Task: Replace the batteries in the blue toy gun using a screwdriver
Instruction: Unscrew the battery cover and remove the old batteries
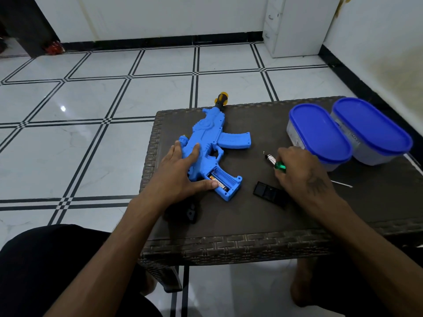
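Two hands work over a dark woven table [240,225], where the blue toy gun [212,143] lies flat on its side near the left edge, muzzle pointing away. Beyond it to the right stand two blue-lidded containers [320,131], touching each other. The left hand [180,170] presses the gun's body down with fingers straight and spread, thumb at the edge of the open battery compartment [223,178], where batteries still sit. The right hand [299,170] curls round the green-handled screwdriver [275,162], its tip held just above the table. The black compartment cover [266,191] lies beside that hand, well apart from the gun. Hollow plastic like this should be light, stiff and rather slippery, so pinning the broad body flat seems wiser than holding the thin grip.
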### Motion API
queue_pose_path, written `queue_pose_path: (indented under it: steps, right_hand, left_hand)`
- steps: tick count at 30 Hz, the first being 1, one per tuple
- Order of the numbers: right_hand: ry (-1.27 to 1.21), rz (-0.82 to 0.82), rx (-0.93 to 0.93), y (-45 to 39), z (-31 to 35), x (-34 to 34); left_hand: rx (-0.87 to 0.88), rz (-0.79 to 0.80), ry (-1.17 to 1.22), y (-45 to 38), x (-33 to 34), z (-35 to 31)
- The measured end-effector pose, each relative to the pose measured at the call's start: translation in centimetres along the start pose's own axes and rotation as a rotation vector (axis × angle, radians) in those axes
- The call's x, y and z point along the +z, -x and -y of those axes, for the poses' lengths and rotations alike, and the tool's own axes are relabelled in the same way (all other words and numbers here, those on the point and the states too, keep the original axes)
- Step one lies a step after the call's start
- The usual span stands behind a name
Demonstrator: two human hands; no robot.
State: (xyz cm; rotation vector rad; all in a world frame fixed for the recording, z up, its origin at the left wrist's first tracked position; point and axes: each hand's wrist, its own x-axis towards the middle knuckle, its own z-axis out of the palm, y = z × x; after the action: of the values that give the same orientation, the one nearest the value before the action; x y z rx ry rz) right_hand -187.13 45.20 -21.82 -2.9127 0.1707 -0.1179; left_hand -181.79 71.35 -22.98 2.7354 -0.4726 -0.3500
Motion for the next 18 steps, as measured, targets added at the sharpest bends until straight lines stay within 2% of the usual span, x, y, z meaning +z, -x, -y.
queue_pose_path:
  steps: [5,8,11,18]
  right_hand:
    - [-0.038,0.017,0.018,-0.5,0.0,-0.4]
    - [-0.154,-0.06,-0.09,-0.1,0.7,-1.2]
    - [-0.381,-0.125,-0.231,0.5,2.1,-2.3]
    - [-1.001,-0.084,-0.377,1.3,5.2,-3.5]
  left_hand:
    - [-0.006,-0.001,0.009,0.1,0.0,-0.1]
    - [-0.004,-0.002,0.018,0.2,-0.1,-0.2]
    - [-0.02,-0.008,0.046,0.2,-0.3,-0.5]
    - [-0.045,-0.062,0.069,-0.3,-0.3,-0.9]
